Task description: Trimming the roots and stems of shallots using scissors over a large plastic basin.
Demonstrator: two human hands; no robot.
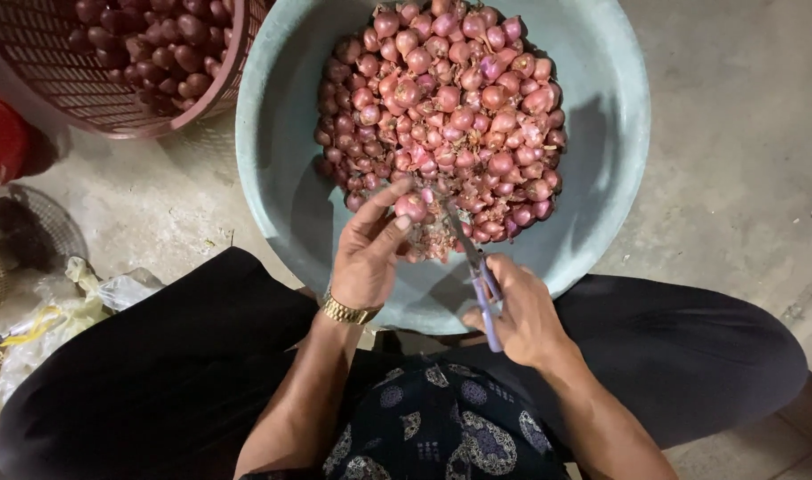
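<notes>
Most shallots are lying heaped in the teal basin, frame centre; few look trimmed. Left hand is pinching one shallot; right hand is gripping purple-handled scissors, blades nearly closed beside it.

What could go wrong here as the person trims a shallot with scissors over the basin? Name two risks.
1. The left hand pinches a shallot close to the scissors in the right hand; the blades might nick a fingertip.
2. Trimmings may miss the basin near its rim.
</notes>
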